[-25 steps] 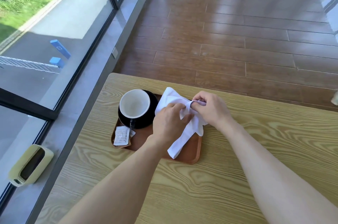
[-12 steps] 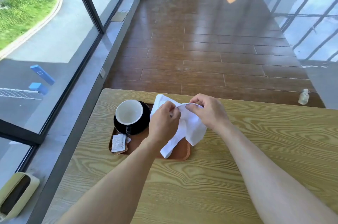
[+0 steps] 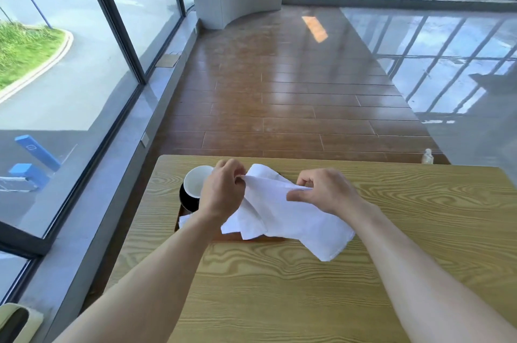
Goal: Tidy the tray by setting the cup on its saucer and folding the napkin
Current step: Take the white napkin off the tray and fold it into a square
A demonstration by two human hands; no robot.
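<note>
A light wooden table (image 3: pixel 307 286) with bold grain is seen beside floor-to-ceiling windows (image 3: pixel 84 62), with brown plank flooring (image 3: pixel 279 90) beyond. A white cloth napkin (image 3: pixel 282 216) is held spread above a brown tray (image 3: pixel 176 221), most of which is hidden beneath it; one corner is draped past the tray onto the table. The left hand (image 3: pixel 223 191) is closed, its fingers pinched on the napkin's upper left edge. The right hand (image 3: pixel 324 191) is likewise closed, the upper right edge being gripped between thumb and fingers. A white-lined cup (image 3: pixel 195 180) is seated on its black saucer (image 3: pixel 187 197) at the tray's left end, partly covered by the left hand.
</note>
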